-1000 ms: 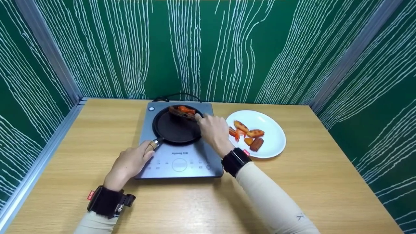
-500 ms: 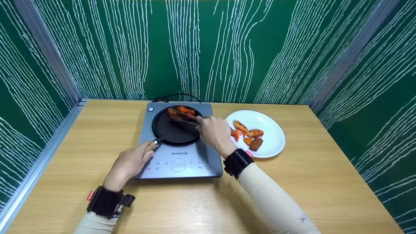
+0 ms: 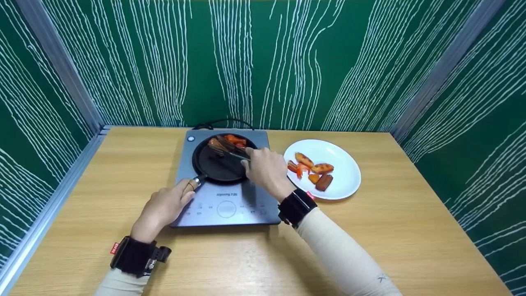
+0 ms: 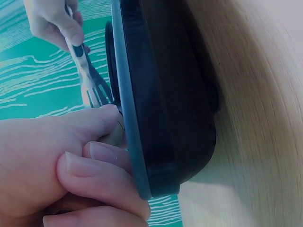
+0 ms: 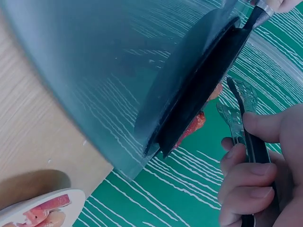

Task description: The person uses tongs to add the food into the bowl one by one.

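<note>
My left hand (image 3: 162, 207) grips the handle of a black frying pan (image 3: 224, 168) on a grey induction cooktop (image 3: 193, 216). In my right hand (image 3: 269, 170) is a pair of tongs (image 5: 245, 99) with slotted ends. The right wrist view shows those ends spread apart, with nothing between them. Reddish-orange food pieces (image 3: 235, 139) lie at the back of the pan, and the tongs reach over the piece on the left. From the left wrist, one fork-like tong end (image 4: 97, 90) shows beside the pan's rim.
A white oval plate (image 3: 347, 181) stands right of the cooktop, near my right wrist. It holds several browned and orange food pieces (image 3: 322, 168). A black cable (image 3: 230, 119) runs behind the cooktop. Green panels with white lines (image 3: 287, 61) close off the table's back and sides.
The tongs' arms have spread, and their ends have turned over the left food piece, which shows more orange now. My right hand has shifted slightly. The left hand and pan stay put.
</note>
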`<state>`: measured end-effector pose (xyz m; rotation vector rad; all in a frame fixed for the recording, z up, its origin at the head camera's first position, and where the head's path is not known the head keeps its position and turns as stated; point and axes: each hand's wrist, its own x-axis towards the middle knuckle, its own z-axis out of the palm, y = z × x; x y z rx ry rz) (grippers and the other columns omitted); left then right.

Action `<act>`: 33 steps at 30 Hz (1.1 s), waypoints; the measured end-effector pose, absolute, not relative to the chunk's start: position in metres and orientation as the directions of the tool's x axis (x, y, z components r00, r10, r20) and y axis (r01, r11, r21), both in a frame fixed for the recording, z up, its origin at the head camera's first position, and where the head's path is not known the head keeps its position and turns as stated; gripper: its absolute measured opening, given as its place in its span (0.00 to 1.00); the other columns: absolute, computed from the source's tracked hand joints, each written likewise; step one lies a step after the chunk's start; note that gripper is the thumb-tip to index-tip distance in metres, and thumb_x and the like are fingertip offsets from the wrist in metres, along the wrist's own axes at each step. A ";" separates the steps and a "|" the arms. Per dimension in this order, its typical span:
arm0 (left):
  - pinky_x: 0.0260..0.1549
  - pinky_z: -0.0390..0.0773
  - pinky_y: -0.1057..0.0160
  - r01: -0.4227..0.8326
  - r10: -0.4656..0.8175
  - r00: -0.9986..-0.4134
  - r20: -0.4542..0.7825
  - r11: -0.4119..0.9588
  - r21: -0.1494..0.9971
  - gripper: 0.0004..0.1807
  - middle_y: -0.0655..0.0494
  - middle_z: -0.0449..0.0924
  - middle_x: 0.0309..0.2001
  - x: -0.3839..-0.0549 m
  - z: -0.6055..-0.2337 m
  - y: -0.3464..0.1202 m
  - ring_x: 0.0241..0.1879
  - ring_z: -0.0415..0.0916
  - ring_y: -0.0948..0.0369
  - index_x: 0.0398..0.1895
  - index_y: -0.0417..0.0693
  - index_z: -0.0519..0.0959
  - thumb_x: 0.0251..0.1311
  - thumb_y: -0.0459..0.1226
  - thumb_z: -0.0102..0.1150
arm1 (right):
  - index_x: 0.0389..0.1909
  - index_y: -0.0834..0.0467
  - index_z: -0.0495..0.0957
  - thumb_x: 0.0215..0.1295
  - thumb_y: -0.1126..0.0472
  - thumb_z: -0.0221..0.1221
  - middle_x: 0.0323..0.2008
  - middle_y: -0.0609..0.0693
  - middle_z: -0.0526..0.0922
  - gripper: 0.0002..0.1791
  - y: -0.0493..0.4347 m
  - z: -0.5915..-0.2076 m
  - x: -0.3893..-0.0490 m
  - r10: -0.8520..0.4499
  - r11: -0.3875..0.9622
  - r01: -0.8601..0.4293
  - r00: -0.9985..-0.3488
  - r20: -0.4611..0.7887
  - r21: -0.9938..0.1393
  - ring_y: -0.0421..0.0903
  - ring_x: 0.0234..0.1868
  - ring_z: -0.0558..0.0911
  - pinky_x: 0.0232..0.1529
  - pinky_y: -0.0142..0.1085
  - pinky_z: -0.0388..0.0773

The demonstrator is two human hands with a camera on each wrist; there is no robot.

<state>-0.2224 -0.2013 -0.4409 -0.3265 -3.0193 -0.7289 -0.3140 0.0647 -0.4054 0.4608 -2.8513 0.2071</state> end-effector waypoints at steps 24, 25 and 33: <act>0.36 0.79 0.35 0.186 0.185 -0.982 0.046 0.878 0.442 0.13 0.33 0.81 0.43 -0.222 -0.442 -0.202 0.42 0.83 0.34 0.61 0.51 0.74 0.82 0.45 0.51 | 0.48 0.52 0.86 0.76 0.48 0.60 0.35 0.59 0.88 0.13 0.051 -0.412 -0.324 -0.333 0.939 -0.343 -0.871 0.360 0.039 0.59 0.32 0.88 0.29 0.55 0.84; 0.36 0.79 0.35 0.183 0.183 -0.982 0.044 0.878 0.443 0.13 0.33 0.81 0.43 -0.222 -0.442 -0.202 0.41 0.83 0.35 0.61 0.51 0.74 0.82 0.45 0.51 | 0.48 0.52 0.86 0.76 0.48 0.61 0.35 0.59 0.88 0.13 0.050 -0.411 -0.325 -0.333 0.939 -0.342 -0.873 0.358 0.038 0.59 0.32 0.88 0.30 0.55 0.84; 0.36 0.79 0.36 0.187 0.186 -0.981 0.047 0.875 0.447 0.13 0.34 0.81 0.41 -0.224 -0.440 -0.200 0.41 0.83 0.36 0.60 0.51 0.74 0.82 0.45 0.52 | 0.44 0.53 0.88 0.77 0.51 0.60 0.36 0.58 0.88 0.12 0.048 -0.408 -0.323 -0.282 0.956 -0.293 -0.902 0.328 0.015 0.59 0.33 0.88 0.32 0.55 0.85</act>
